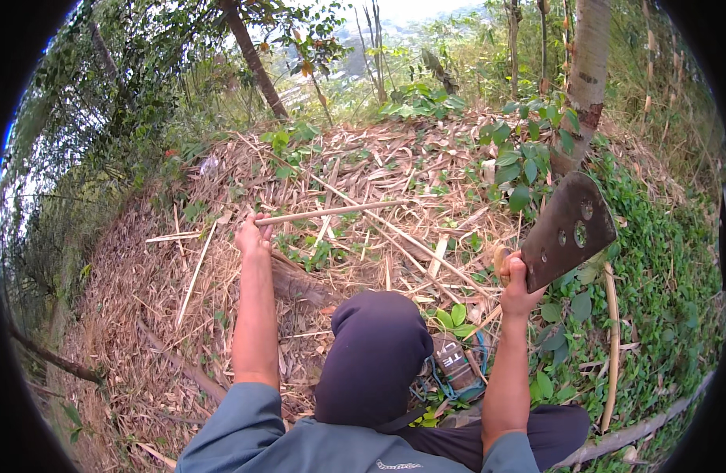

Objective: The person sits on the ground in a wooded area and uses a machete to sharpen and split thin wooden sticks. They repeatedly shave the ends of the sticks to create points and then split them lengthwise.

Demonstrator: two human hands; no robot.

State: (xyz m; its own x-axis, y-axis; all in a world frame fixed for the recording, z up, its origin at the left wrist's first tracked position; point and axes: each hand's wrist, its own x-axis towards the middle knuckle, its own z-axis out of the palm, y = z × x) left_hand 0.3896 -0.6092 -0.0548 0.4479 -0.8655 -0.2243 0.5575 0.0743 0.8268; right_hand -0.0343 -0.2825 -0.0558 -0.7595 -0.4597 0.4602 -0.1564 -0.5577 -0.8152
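My left hand is closed on one end of a thin, pale stick, which points to the right above the litter. On the right, my right hand grips a broad cleaver by its handle. The dark blade is raised, tilts up and right, and has several holes through it. Between my arms is my bent knee in dark trousers. A brown container or bag with blue cord lies beside the knee; its exact kind is unclear.
Dry leaves and split strips cover the slope ahead. A weathered log lies just beyond my knee. A tree trunk with a leafy plant stands at the right. A pale pole lies in green undergrowth.
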